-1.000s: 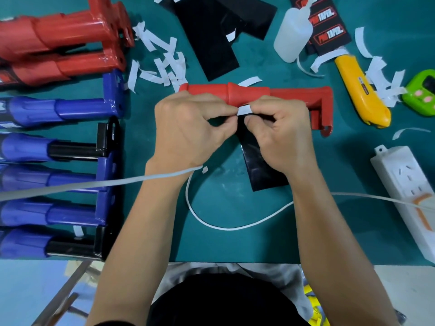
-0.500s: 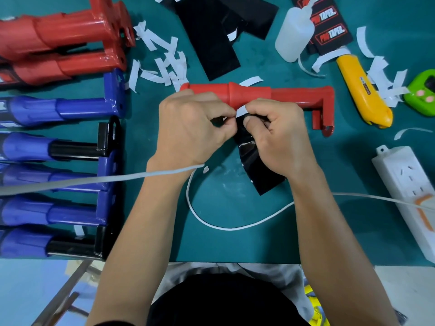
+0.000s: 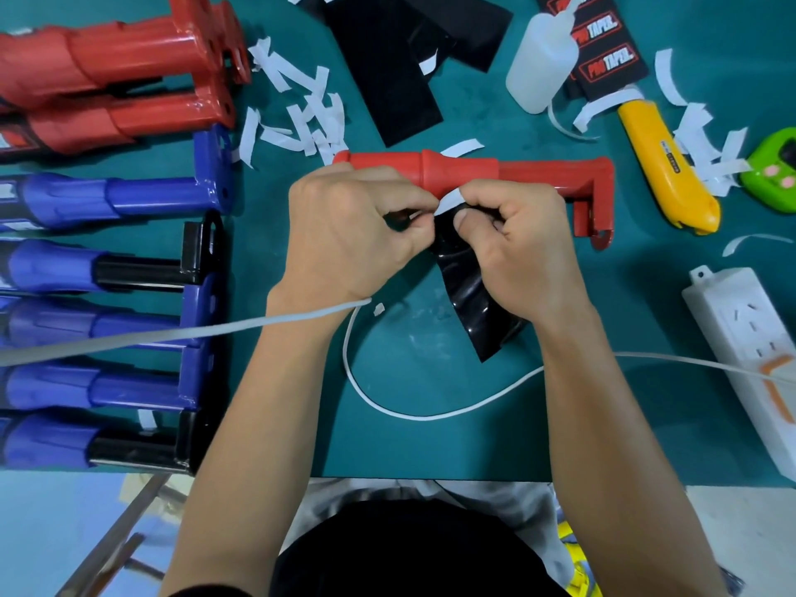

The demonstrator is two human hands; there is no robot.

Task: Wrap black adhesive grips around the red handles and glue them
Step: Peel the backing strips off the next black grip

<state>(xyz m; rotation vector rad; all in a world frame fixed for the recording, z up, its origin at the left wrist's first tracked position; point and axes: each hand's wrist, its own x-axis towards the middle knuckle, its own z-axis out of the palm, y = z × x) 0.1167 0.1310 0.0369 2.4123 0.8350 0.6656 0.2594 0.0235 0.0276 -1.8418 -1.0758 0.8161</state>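
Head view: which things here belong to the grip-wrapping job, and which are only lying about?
In the job: red handle; black grip, held by the right hand; white backing strip, pinched by the left hand; glue bottle.

Lying about: yellow knife; green device; power strip; white cable; blue handles; paper scraps.

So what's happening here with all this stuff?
A person's left hand and right hand both pinch the top of a black grip sheet, where a white backing strip sticks out. The red handle lies on the green mat just behind, not wrapped yet. The glue bottle sits farther back, untouched.
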